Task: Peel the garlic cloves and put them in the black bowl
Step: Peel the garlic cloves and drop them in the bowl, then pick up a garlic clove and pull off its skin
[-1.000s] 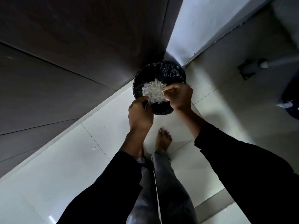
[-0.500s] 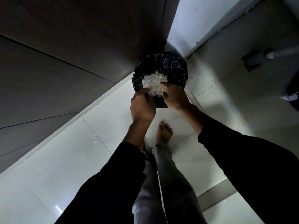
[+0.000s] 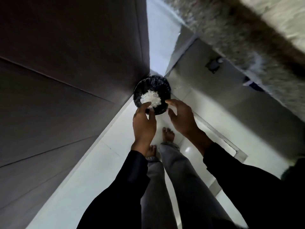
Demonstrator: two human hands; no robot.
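I stand over a round bin lined with a black bag [image 3: 160, 83], set on the floor in a corner. A heap of white papery garlic skins [image 3: 151, 98] lies inside it. My left hand [image 3: 143, 124] hovers over the bin's near rim with its fingers loosely stretched toward the skins and nothing in it. My right hand [image 3: 181, 118] hangs just right of the bin, fingers spread and relaxed, holding nothing. No garlic clove and no black bowl shows in this view.
A dark panelled wall [image 3: 66, 80] rises at the left, right next to the bin. Pale floor tiles [image 3: 102, 162] run under my bare feet [image 3: 168, 134]. A speckled stone counter edge [image 3: 239, 38] juts overhead at the upper right.
Both hands were curled close together over the skins; they have now drawn back toward me, moved apart and opened. The view has tilted, and the counter edge has come into sight.
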